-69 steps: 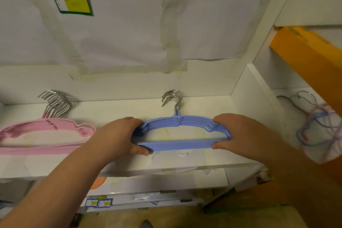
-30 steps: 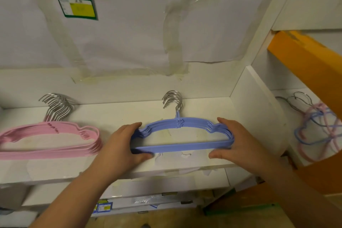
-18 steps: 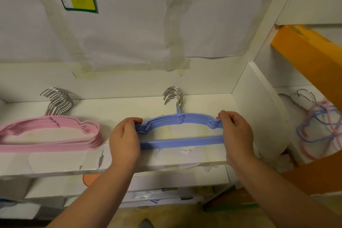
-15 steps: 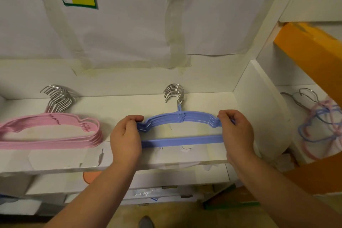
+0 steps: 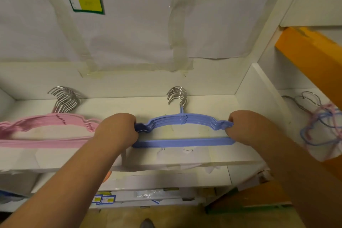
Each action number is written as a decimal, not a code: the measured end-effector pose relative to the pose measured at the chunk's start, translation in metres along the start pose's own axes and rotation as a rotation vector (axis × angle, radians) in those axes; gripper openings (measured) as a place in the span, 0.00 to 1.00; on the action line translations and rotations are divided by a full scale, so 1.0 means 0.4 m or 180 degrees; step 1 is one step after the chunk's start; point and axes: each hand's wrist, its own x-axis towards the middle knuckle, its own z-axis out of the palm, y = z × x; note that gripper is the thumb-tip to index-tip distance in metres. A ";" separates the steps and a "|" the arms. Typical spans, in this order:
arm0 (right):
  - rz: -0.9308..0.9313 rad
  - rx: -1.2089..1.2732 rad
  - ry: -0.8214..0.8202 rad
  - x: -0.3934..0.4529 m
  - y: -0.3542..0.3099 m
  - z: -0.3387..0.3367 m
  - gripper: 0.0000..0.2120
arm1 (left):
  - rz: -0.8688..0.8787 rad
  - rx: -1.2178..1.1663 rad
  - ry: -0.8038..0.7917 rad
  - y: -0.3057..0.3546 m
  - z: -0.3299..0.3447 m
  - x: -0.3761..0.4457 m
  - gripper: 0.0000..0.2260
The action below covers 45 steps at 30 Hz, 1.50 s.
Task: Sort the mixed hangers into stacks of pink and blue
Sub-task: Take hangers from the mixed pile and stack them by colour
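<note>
The blue hangers (image 5: 182,141) and pink hangers (image 5: 46,131) look like matt plastic with shiny metal hooks (image 5: 177,96). The shelf (image 5: 185,159) is smooth white board; paper (image 5: 129,29) is held by glossy tape (image 5: 177,29).

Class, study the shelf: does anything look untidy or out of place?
Yes. In the compartment to the right, a tangled heap of hangers mixes pink and blue, still unsorted. The pink stack and blue stack on the shelf lie neatly.
</note>
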 end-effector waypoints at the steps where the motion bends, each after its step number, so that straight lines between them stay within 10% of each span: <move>1: -0.0036 -0.0351 -0.0131 0.007 -0.006 -0.013 0.06 | 0.0002 0.0214 -0.0079 0.005 -0.011 0.003 0.08; 23: -0.0186 -0.0950 -0.0205 0.030 -0.043 -0.033 0.12 | 0.0035 0.0581 -0.0022 0.019 -0.007 0.027 0.05; 29: -0.0336 -0.1112 -0.0321 0.053 -0.035 -0.037 0.14 | 0.0161 0.0571 -0.0671 0.029 -0.060 0.034 0.04; 45: -0.0742 -0.1313 -0.0310 0.074 -0.046 -0.034 0.11 | 0.0523 0.0607 -0.0183 0.038 -0.018 0.050 0.04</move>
